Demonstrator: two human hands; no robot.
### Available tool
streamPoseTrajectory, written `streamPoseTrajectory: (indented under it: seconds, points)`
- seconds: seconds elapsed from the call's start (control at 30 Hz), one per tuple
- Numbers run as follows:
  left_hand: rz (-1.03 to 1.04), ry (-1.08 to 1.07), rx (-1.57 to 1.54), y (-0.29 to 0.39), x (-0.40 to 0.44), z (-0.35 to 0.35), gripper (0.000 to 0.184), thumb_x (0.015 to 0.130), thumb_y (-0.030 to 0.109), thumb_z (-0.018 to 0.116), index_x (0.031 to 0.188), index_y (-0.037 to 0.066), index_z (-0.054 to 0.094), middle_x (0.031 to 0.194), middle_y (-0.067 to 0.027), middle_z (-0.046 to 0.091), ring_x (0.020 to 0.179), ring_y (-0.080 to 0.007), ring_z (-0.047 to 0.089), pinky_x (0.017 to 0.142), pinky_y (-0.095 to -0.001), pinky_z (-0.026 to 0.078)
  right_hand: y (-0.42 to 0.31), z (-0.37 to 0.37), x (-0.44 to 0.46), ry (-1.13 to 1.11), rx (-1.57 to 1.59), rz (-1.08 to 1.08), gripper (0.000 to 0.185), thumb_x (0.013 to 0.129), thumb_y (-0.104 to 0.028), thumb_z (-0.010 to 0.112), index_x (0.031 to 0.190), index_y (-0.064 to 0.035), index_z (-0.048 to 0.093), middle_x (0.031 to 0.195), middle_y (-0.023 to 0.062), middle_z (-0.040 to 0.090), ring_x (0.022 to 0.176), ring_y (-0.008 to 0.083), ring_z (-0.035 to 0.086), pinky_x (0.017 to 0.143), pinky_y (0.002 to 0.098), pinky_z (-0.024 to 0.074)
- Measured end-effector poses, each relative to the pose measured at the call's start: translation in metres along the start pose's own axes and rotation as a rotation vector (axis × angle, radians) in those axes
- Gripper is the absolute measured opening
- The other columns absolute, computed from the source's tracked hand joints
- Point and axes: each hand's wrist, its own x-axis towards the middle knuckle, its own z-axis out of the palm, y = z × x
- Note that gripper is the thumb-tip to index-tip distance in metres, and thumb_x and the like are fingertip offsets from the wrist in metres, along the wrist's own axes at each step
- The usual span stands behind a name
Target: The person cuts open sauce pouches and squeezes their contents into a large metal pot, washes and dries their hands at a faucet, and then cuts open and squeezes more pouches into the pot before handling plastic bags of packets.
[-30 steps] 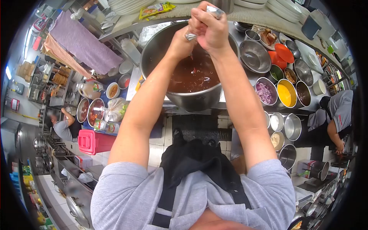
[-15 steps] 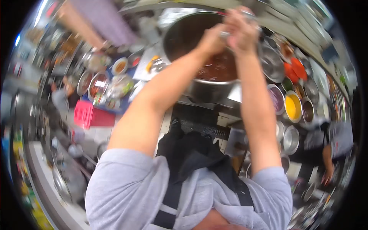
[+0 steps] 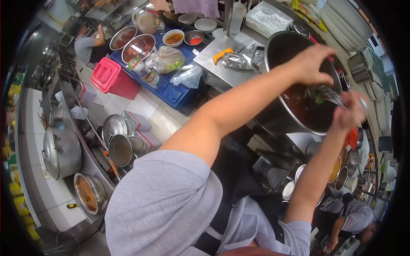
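Note:
A large, deep metal pot [image 3: 295,120] stands at the counter's edge with dark reddish-brown liquid [image 3: 297,102] inside. Above its opening my left hand [image 3: 313,65] reaches out, fingers apart and holding nothing. At the pot's right rim, my right hand [image 3: 352,110] is closed around what looks like a metal whisk [image 3: 333,96]; its wires point into the pot. Green bits cling near the wire end. Part of the whisk's handle is hidden by my fingers.
Left of the pot, a metal table [image 3: 218,72] bears a foil-wrapped bundle [image 3: 237,61] and a yellow-handled tool [image 3: 223,55]. A pink bin [image 3: 112,77] stands beside a blue table [image 3: 171,96] with bowls. Two people [image 3: 87,45] work nearby, one lower right [image 3: 352,215].
My hands, formerly together over the pot, are now apart; the left has come off and opened. The view has turned, so the pot appears farther right.

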Motion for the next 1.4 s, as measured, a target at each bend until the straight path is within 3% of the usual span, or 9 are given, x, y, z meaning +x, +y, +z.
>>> streamPoseTrajectory:
  seconds: [0.03, 0.2, 0.4, 0.6, 0.83, 0.9, 1.07, 1.13, 1.4]
  points:
    - [-0.039, 0.059, -0.098, -0.009, 0.001, -0.023, 0.08, 0.068, 0.033, 0.088, 0.133, 0.003, 0.054, 0.126, -0.0189, 0.062, 0.12, -0.0318, 0.058, 0.101, -0.041, 0.048, 0.037, -0.011, -0.005, -0.194, 0.209, 0.26, 0.01, 0.086, -0.001, 0.06, 0.079, -0.0021, 0.054, 0.07, 0.0075, 0.053, 0.057, 0.0153, 0.045, 0.053, 0.029, 0.0385]
    - [-0.326, 0.364, -0.281, -0.073, -0.065, -0.198, 0.05, 0.084, 0.015, 0.08, 0.129, 0.008, 0.058, 0.116, -0.0076, 0.066, 0.11, -0.0177, 0.061, 0.089, -0.0344, 0.054, 0.003, 0.013, 0.007, -0.278, 0.225, 0.075, 0.006, 0.087, -0.001, 0.053, 0.084, -0.006, 0.052, 0.073, 0.0069, 0.049, 0.067, 0.0171, 0.043, 0.067, 0.0378, 0.0378]
    - [-0.775, 0.393, 0.068, -0.24, -0.284, -0.364, 0.038, 0.086, 0.019, 0.072, 0.119, 0.003, 0.064, 0.11, -0.0111, 0.069, 0.097, -0.0217, 0.066, 0.087, -0.035, 0.052, -0.025, 0.247, -0.05, -0.633, 0.39, -0.109, 0.008, 0.082, -0.004, 0.049, 0.089, -0.0076, 0.048, 0.072, 0.0047, 0.042, 0.064, 0.0174, 0.036, 0.065, 0.0382, 0.0332]
    - [-1.268, 0.232, 0.367, -0.286, -0.475, -0.395, 0.03, 0.089, 0.023, 0.068, 0.116, 0.008, 0.067, 0.114, -0.0194, 0.066, 0.107, -0.0347, 0.064, 0.092, -0.0433, 0.05, 0.103, 0.478, -0.223, -0.802, 0.487, 0.437, 0.023, 0.075, -0.002, 0.067, 0.091, -0.0053, 0.052, 0.077, 0.0062, 0.053, 0.074, 0.0179, 0.049, 0.07, 0.0351, 0.0414]
    - [-1.595, 0.258, 0.627, -0.344, -0.565, -0.388, 0.03, 0.093, 0.034, 0.062, 0.115, 0.016, 0.072, 0.125, -0.0257, 0.062, 0.119, -0.0416, 0.058, 0.099, -0.0443, 0.047, 0.287, 0.566, -0.395, -1.533, -0.094, 0.422, 0.028, 0.074, -0.012, 0.071, 0.097, -0.0024, 0.057, 0.085, 0.0147, 0.063, 0.077, 0.0284, 0.063, 0.073, 0.0368, 0.0495]
    - [-1.891, 0.335, 0.192, -0.363, -0.566, -0.388, 0.03, 0.091, 0.032, 0.064, 0.112, 0.014, 0.075, 0.114, -0.0233, 0.069, 0.11, -0.0385, 0.065, 0.096, -0.0434, 0.05, 0.318, 0.568, -0.422, -1.687, -0.166, 0.196, 0.032, 0.074, -0.011, 0.07, 0.102, -0.0027, 0.058, 0.089, 0.0168, 0.066, 0.082, 0.0359, 0.065, 0.074, 0.0422, 0.0511]
    - [-1.859, 0.238, 0.215, -0.353, -0.542, -0.389, 0.034, 0.082, 0.013, 0.066, 0.114, 0.007, 0.074, 0.113, -0.0216, 0.07, 0.111, -0.0367, 0.066, 0.098, -0.0412, 0.049, 0.371, 0.552, -0.461, -2.036, -0.493, 0.107, 0.036, 0.076, -0.015, 0.073, 0.109, -0.0101, 0.059, 0.112, 0.0092, 0.066, 0.115, 0.0333, 0.057, 0.095, 0.049, 0.0435]
    - [-1.463, 0.363, 0.385, -0.338, -0.531, -0.39, 0.046, 0.077, 0.0, 0.064, 0.122, 0.003, 0.069, 0.129, -0.0216, 0.061, 0.123, -0.0369, 0.057, 0.105, -0.0403, 0.044, 0.39, 0.537, -0.471, -2.042, -0.516, 0.127, 0.037, 0.077, -0.016, 0.074, 0.11, -0.0104, 0.059, 0.114, 0.0092, 0.066, 0.115, 0.0335, 0.057, 0.095, 0.0497, 0.0432]
    - [-1.323, 0.451, 0.387, -0.294, -0.51, -0.386, 0.062, 0.078, -0.01, 0.066, 0.137, 0.004, 0.057, 0.144, -0.0177, 0.046, 0.129, -0.0334, 0.052, 0.106, -0.0386, 0.044, 0.402, 0.512, -0.515, -2.084, -0.895, 0.012, 0.051, 0.079, -0.015, 0.071, 0.128, -0.013, 0.058, 0.126, 0.0145, 0.059, 0.125, 0.0365, 0.051, 0.109, 0.053, 0.0334]
